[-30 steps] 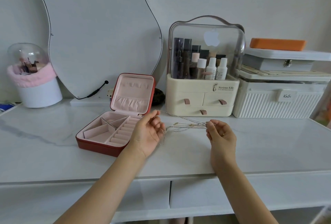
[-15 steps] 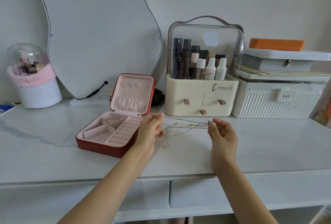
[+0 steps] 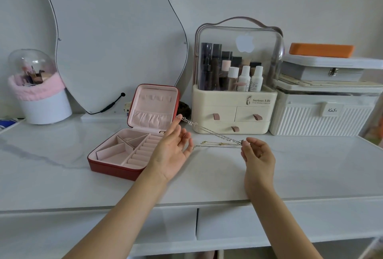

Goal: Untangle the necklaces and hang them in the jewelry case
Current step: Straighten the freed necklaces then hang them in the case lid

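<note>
The red jewelry case (image 3: 107,166) lies open on the white table, its pink lid upright with a row of hooks. My left hand (image 3: 173,151) is just right of the case, palm turned up, and its top fingertips pinch one end of a silver necklace (image 3: 209,131). That chain runs taut above the table to my right hand (image 3: 258,155), which pinches the bunched chains at its fingertips. A thin gold necklace (image 3: 215,144) hangs or lies low between the two hands; I cannot tell whether it touches the table.
A cream cosmetics organiser (image 3: 234,109) with drawers stands right behind the chains. White storage boxes (image 3: 323,113) sit at the back right, a curved mirror (image 3: 116,37) behind the case, and a pink-trimmed brush holder (image 3: 41,101) at the far left. The table's front edge (image 3: 186,205) is near my forearms.
My left hand has risen and opened out, lifting the silver chain's end up toward the case lid. The chains are stretched further apart. My right hand has barely moved.
</note>
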